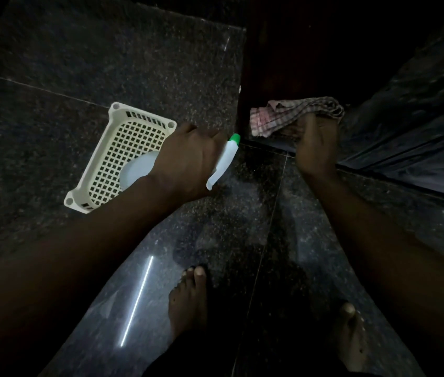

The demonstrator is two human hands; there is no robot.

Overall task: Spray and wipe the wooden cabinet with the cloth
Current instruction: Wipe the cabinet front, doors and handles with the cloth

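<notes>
Left hand [188,159] round bottle [226,155], basket [123,137] beyond

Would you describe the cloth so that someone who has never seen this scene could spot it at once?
Find the dark wooden cabinet standing on the speckled granite floor. Against its lower part, the right hand grips a crumpled cloth. Its pink-and-brown checked weave sets it apart from the plain cream plastic basket and white spray bottle.

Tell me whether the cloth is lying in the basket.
No, the right hand grips the cloth at the cabinet, apart from the basket on the floor.
</notes>
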